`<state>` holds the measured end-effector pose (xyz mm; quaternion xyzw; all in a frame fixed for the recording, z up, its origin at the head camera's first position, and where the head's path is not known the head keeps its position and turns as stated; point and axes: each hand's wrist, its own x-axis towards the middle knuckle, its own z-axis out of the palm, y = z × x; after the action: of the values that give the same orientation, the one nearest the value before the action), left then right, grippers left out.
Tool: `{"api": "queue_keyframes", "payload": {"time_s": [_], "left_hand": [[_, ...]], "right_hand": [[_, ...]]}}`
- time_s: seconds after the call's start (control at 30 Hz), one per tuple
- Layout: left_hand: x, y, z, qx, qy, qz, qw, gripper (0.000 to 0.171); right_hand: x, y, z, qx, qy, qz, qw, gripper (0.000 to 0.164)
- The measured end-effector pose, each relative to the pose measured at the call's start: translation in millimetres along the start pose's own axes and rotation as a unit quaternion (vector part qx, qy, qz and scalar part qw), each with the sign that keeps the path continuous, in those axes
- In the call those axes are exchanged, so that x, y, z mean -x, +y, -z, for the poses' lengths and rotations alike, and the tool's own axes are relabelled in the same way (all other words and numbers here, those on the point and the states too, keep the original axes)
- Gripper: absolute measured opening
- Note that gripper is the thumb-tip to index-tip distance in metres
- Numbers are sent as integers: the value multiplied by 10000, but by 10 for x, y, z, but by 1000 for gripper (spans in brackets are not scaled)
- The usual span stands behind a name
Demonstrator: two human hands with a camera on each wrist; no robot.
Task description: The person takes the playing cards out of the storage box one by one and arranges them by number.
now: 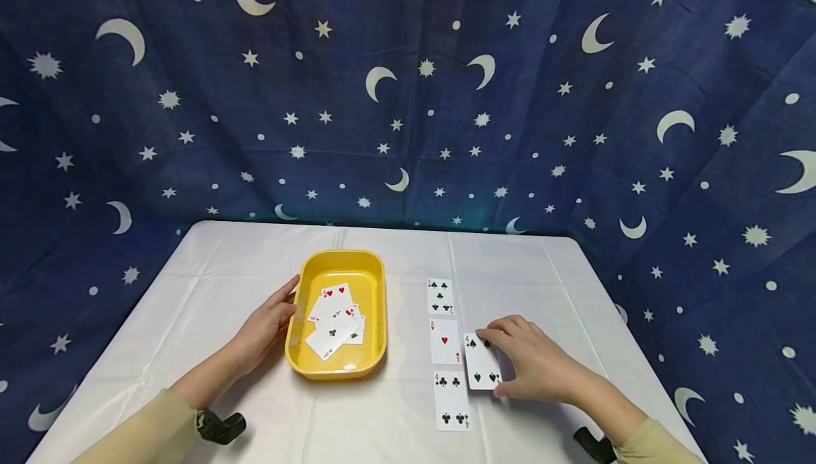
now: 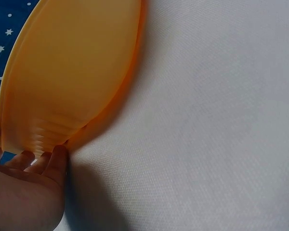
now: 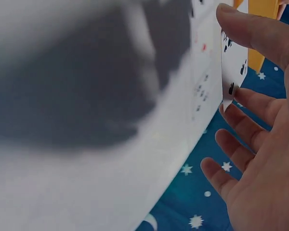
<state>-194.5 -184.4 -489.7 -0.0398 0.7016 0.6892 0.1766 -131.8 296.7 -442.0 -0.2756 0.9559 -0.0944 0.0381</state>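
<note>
My right hand (image 1: 538,361) pinches a four of spades (image 1: 482,370), a playing card, between thumb and fingers at its right side. In the right wrist view the card (image 3: 235,65) stands tilted, with the thumb on one edge and fingertips at the other. To its left, a five of clubs (image 1: 440,297), an ace of hearts (image 1: 445,341) and a four of clubs (image 1: 451,401) lie face up in a column. My left hand (image 1: 264,329) rests against the outer left side of a yellow tray (image 1: 338,372), its fingers (image 2: 58,161) touching the wall.
Several face-up cards (image 1: 333,333) overlap in a loose heap inside the tray. A white cloth (image 1: 395,414) covers the table. Behind it hangs a dark blue curtain (image 1: 408,131) with moons and stars. Black wrist devices (image 1: 219,426) sit at both sleeves.
</note>
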Motion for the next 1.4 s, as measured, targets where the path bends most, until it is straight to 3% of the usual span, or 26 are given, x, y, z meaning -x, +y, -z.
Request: {"api": "queue_keyframes", "payload": {"time_s": [0.37,0.57,1.4], "left_hand": [[13,10,2,-43,-1,-18,10000,68],[16,12,7,-55,-3,-31,10000,68],[4,2,4,-67,-44,-64,9999,68]], "right_hand": [[239,53,-222,-200,-347,-151,9991,88],[337,51,-302,-205,-337,-48,9992,89],[397,51,-354,-289,-317,58,9991,90]]}}
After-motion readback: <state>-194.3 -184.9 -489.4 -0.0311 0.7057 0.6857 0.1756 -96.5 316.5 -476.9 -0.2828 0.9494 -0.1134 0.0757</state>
